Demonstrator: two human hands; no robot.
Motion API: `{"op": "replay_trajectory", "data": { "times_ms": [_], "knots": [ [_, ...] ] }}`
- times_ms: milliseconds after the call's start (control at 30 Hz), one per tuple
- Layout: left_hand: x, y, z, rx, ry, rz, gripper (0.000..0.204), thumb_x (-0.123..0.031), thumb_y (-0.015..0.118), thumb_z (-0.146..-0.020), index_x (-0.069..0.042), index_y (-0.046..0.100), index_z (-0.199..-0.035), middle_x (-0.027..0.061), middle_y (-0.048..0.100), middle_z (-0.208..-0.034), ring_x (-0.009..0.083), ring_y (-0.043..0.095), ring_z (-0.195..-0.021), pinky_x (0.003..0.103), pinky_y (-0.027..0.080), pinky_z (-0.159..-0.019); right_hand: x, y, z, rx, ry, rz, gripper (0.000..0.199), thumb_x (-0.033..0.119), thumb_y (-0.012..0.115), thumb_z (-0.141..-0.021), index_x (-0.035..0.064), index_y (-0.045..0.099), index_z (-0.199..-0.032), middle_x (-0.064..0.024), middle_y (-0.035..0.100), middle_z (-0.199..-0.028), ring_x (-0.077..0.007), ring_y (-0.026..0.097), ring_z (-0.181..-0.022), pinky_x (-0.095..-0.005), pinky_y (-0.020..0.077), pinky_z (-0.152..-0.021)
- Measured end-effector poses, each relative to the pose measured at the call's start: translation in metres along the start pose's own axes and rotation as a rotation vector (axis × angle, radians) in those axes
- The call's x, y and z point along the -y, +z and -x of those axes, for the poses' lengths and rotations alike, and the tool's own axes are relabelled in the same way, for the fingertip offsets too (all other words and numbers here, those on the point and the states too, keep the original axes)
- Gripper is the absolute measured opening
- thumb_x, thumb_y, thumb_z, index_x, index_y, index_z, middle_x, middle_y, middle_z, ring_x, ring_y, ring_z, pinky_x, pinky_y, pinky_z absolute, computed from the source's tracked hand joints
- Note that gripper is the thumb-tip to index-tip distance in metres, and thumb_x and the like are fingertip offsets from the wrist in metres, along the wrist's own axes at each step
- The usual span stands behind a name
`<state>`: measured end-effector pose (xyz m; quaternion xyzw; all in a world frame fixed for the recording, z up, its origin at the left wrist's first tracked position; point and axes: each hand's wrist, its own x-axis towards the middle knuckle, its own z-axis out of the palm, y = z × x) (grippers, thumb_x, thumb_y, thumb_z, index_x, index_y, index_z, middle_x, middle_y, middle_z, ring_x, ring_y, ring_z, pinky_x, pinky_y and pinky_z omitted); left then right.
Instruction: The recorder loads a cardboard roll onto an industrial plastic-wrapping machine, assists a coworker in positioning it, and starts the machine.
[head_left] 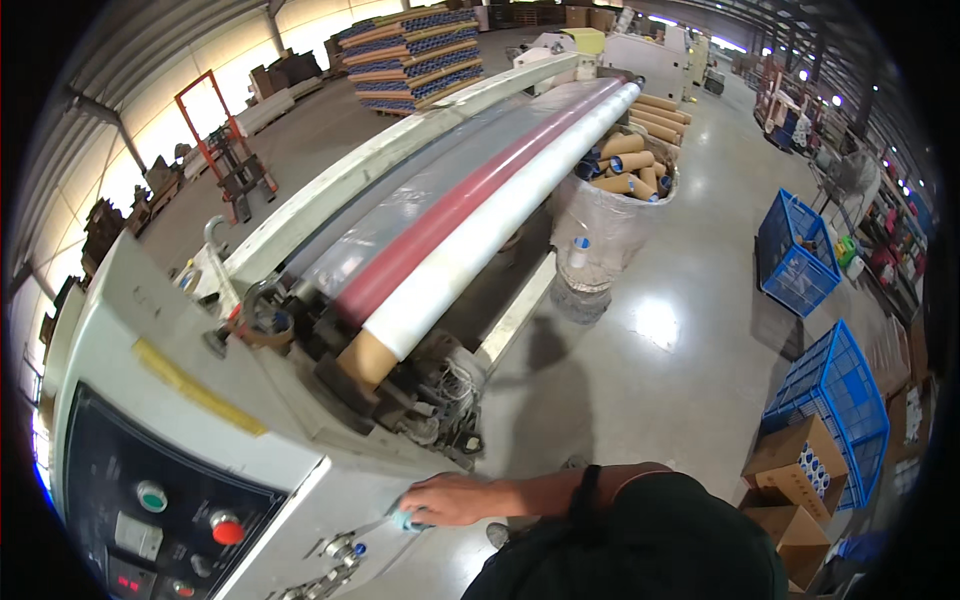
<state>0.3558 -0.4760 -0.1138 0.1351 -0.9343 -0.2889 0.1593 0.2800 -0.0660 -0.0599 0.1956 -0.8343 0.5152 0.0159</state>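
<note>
My right hand (452, 499) reaches across to the left, its fingers bent over a small teal thing (404, 519) at the corner of the machine's pale housing (345, 475). Whether this is a knob or a bit of cloth I cannot make out. Metal valve fittings (342, 552) with a blue part sit just below the hand. On the control panel (165, 500) are a green button (152, 496) and a red button (227, 528). Beyond, a white film roll (500, 230) on a brown core lies against a dark red roller (440, 225). My left hand is out of view.
A plastic-wrapped bin (600, 225) full of cardboard tubes stands right of the rollers. Blue crates (798, 255) and open cartons (795, 470) line the right side. A pallet truck (240, 170) and stacked rolls (410, 60) stand beyond the machine.
</note>
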Motion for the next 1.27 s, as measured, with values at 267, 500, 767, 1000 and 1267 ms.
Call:
{"op": "replay_trajectory", "data": {
  "times_ms": [267,500,767,1000,1267],
  "knots": [
    [-0.263,0.208,0.014,0.413,0.753,0.191,0.063,-0.029,0.072,-0.079,0.001,0.05,-0.13,0.0238,0.053,-0.13,0.0403,0.048,-0.122,0.046,0.036,-0.104,-0.128,-0.167,0.182,-0.083,0.356,0.089,0.031,0.027,0.055,-0.092,0.009,0.056,-0.117,-0.0163,0.06,-0.109,-0.0362,0.058,-0.101,-0.0457,0.0463,-0.084],
    [-0.554,0.227,-0.014,-0.025,1.177,-0.226,0.084,-0.047,0.078,-0.07,0.001,0.045,-0.13,0.0276,0.05,-0.122,0.046,0.049,-0.11,0.054,0.039,-0.094,-0.155,-0.303,0.257,-0.247,0.499,0.203,0.028,0.025,0.055,-0.09,0.0055,0.055,-0.11,-0.0137,0.059,-0.104,-0.0364,0.058,-0.096,-0.0475,0.0448,-0.08],
    [-0.612,0.246,-0.026,-0.006,1.061,-0.441,0.08,-0.038,0.08,-0.067,-0.009,0.047,-0.134,0.0198,0.052,-0.116,0.042,0.05,-0.104,0.054,0.041,-0.089,-0.203,-0.388,0.27,-0.426,0.555,0.134,0.026,0.023,0.06,-0.088,0.0061,0.055,-0.107,-0.0129,0.059,-0.099,-0.0348,0.059,-0.092,-0.0456,0.0455,-0.079],
    [-0.631,0.262,-0.087,0.461,0.836,-0.134,0.084,-0.013,0.086,-0.033,-0.002,0.059,-0.112,0.017,0.057,-0.102,0.0367,0.054,-0.096,0.043,0.045,-0.082,-0.219,-0.527,0.175,-0.404,0.373,0.326,0.027,0.012,0.065,-0.083,0.0063,0.063,-0.109,-0.0131,0.065,-0.103,-0.0296,0.063,-0.095,-0.0385,0.0507,-0.083],
    [-0.648,0.251,-0.094,0.44,0.696,-0.182,0.081,-0.013,0.087,-0.032,-0.005,0.063,-0.11,0.0119,0.061,-0.102,0.0331,0.057,-0.095,0.043,0.048,-0.084,-0.2,-0.677,0.005,-0.47,0.159,0.458,0.024,0.015,0.065,-0.085,0.0034,0.06,-0.106,-0.0135,0.062,-0.082,-0.0256,0.064,-0.069,-0.0352,0.05,-0.064]
  ]
}}
